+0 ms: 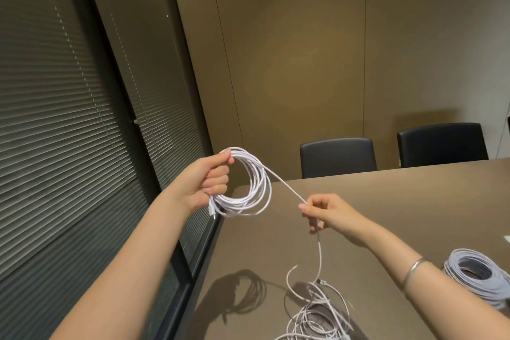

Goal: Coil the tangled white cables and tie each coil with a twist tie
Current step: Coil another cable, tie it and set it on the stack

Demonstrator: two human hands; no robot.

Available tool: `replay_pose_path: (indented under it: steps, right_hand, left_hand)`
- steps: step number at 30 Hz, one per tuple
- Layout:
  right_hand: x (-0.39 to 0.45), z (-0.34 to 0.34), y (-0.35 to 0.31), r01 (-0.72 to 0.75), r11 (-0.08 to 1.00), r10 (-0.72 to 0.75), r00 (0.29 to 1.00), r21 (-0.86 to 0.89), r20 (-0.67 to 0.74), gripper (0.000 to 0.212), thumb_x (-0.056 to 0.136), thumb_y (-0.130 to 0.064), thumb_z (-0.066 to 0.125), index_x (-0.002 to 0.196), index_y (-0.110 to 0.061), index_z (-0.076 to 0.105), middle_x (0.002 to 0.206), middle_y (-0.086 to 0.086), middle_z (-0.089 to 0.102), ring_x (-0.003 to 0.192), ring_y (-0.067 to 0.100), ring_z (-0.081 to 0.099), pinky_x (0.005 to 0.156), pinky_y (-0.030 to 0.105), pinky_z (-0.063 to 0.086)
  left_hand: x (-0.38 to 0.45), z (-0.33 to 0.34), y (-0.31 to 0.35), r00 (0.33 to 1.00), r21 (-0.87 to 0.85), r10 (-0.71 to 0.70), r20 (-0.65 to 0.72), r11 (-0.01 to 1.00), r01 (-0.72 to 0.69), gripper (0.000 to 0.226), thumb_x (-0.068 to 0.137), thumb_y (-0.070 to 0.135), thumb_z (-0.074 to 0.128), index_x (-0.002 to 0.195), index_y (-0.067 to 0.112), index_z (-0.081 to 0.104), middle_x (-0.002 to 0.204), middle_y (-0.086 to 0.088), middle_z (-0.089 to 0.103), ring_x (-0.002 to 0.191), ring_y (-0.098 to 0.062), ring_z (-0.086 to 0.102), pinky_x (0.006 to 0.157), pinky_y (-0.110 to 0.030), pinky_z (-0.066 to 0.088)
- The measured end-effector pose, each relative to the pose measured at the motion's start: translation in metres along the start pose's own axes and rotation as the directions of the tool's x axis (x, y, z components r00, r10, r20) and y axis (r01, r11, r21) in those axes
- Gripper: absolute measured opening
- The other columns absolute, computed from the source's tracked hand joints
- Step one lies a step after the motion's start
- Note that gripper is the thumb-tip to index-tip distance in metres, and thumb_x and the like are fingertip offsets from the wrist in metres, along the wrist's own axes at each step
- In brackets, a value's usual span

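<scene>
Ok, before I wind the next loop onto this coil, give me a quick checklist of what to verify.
1. Left hand grips the coil firmly, loops gathered: ok.
2. Right hand pinches the running cable: ok.
3. The cable between the hands runs straight, without kinks: ok.
4. Slack below the right hand hangs freely to the tangled pile on the table: ok here; whether it snags inside the pile, cannot tell.
5. Finished coil by the right forearm lies apart from the pile: ok.
6. Twist tie within reach: cannot tell, none visible.
</scene>
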State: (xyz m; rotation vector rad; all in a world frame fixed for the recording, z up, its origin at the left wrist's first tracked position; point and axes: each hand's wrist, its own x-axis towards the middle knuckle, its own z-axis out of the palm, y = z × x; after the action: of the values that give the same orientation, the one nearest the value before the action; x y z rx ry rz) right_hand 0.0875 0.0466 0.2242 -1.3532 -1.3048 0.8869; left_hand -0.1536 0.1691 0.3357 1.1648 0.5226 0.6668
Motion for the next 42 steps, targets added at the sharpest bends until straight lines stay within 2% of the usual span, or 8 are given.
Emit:
replay_pose_path:
  steps: [4,8,11,17,27,31,35,42]
  right_hand:
    - [0.0,-0.005,0.02,-0.077,0.993,0.076,0.997,0.095,0.012,0.029,0.095,-0.03,0.057,0.073,-0.012,0.06,0.068,0.005,0.053,0.062,0.018,0.057,0.084,0.043,0.052]
    - [-0.004,0.0,0.031,-0.093,0.986,0.099,0.995,0.139,-0.035,0.015,0.098,-0.019,0.053,0.089,-0.008,0.058,0.066,0.006,0.054,0.056,0.016,0.052,0.064,0.033,0.051]
    - [-0.002,0.015,0.025,-0.037,0.998,0.024,0.981,-0.06,-0.195,0.014,0.097,-0.017,0.052,0.084,-0.012,0.055,0.061,0.002,0.058,0.047,0.008,0.047,0.052,0.025,0.04]
    - [-0.008,0.05,-0.018,0.091,0.803,-0.174,0.981,-0.589,-0.086,0.018,0.094,-0.026,0.053,0.076,-0.026,0.057,0.069,-0.009,0.062,0.065,0.005,0.054,0.06,0.018,0.04]
    - [-0.012,0.069,-0.071,0.458,0.649,-0.454,0.874,-0.608,0.175,0.015,0.089,-0.019,0.065,0.103,-0.018,0.069,0.092,-0.007,0.059,0.077,0.005,0.049,0.071,0.017,0.038]
    - [-0.012,0.064,-0.077,0.422,0.754,-0.477,0.879,-0.503,0.023,0.027,0.08,-0.02,0.073,0.094,-0.019,0.05,0.073,-0.008,0.062,0.064,0.005,0.052,0.057,0.016,0.037]
    - [-0.009,0.054,-0.075,0.345,0.839,-0.41,0.909,-0.421,-0.072,0.038,0.071,-0.024,0.081,0.08,-0.02,0.044,0.066,-0.003,0.062,0.055,0.005,0.045,0.052,0.016,0.035]
    - [-0.005,0.02,-0.055,0.15,0.927,-0.099,0.982,-0.344,0.163,0.025,0.078,-0.025,0.079,0.075,-0.013,0.058,0.057,0.003,0.062,0.049,0.014,0.05,0.048,0.022,0.039]
  left_hand:
    - [0.002,-0.012,0.013,0.991,-0.162,0.136,-0.014,0.977,-0.137,0.02,0.092,0.027,0.051,0.08,0.011,0.05,0.038,0.01,0.024,0.024,-0.004,0.023,0.026,-0.013,0.017]
    - [0.004,-0.023,0.017,0.978,-0.258,0.192,-0.079,0.944,-0.206,0.027,0.101,0.028,0.044,0.08,0.012,0.05,0.038,0.01,0.026,0.025,-0.006,0.024,0.027,-0.014,0.02]
    - [0.007,-0.02,0.008,0.969,-0.22,0.202,-0.142,0.948,-0.23,0.03,0.103,0.03,0.043,0.079,0.013,0.05,0.04,0.009,0.025,0.027,-0.005,0.023,0.028,-0.015,0.02]
    - [0.015,-0.003,-0.011,0.939,0.074,0.272,-0.212,0.962,-0.262,0.033,0.104,0.028,0.045,0.074,0.013,0.046,0.041,0.005,0.027,0.03,-0.006,0.022,0.031,-0.017,0.021]
    - [0.006,0.026,-0.04,0.943,0.657,0.332,-0.026,0.717,-0.235,0.032,0.102,0.023,0.051,0.098,-0.007,0.063,0.075,-0.014,0.064,0.063,-0.02,0.059,0.057,-0.026,0.05]
    - [-0.001,0.04,-0.048,0.987,0.75,0.158,0.021,0.65,-0.12,0.03,0.097,0.021,0.049,0.073,0.007,0.06,0.061,-0.01,0.057,0.052,-0.019,0.052,0.052,-0.026,0.043]
    - [-0.003,0.046,-0.05,0.992,0.755,-0.124,0.033,0.654,0.057,0.037,0.089,0.012,0.044,0.055,0.024,0.042,0.049,-0.003,0.027,0.042,-0.014,0.017,0.042,-0.02,0.016]
    - [0.0,0.02,-0.031,0.931,0.668,-0.363,0.032,0.701,0.251,0.033,0.097,0.042,0.056,0.078,0.015,0.051,0.047,0.006,0.017,0.036,-0.007,0.009,0.033,-0.018,0.01]
